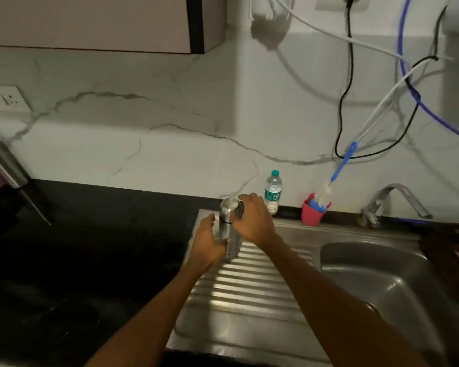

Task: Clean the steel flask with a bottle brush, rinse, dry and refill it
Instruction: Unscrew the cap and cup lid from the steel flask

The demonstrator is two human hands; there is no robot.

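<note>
Head view: both hands on the steel flask at the sink drainboard

The steel flask point(229, 229) stands upright on the ribbed drainboard point(249, 287) of the stainless sink, near its back left corner. The left hand point(206, 243) wraps around the flask's body from the left, thumb across the front. The right hand point(253, 218) curls over the flask's domed cap point(230, 206) from the right, fingers closed around it. The cap sits on the flask.

Behind the flask, against the marble-patterned wall, stands a clear plastic water bottle point(273, 192) with a green cap, just beside the right hand. Further right, a red cup point(312, 213) on the sink's back rim holds a bottle brush point(341, 165) with a blue handle and white bristles, leaning up to the right. A metal tap point(394, 201) rises at the back of the sink basin point(376, 282), well to the right of the hands. Black, white and blue cables hang on the wall above. The dark bench point(77, 260) stretches left of the sink, with a steel cylinder point(4, 160) at its far left edge.
</note>
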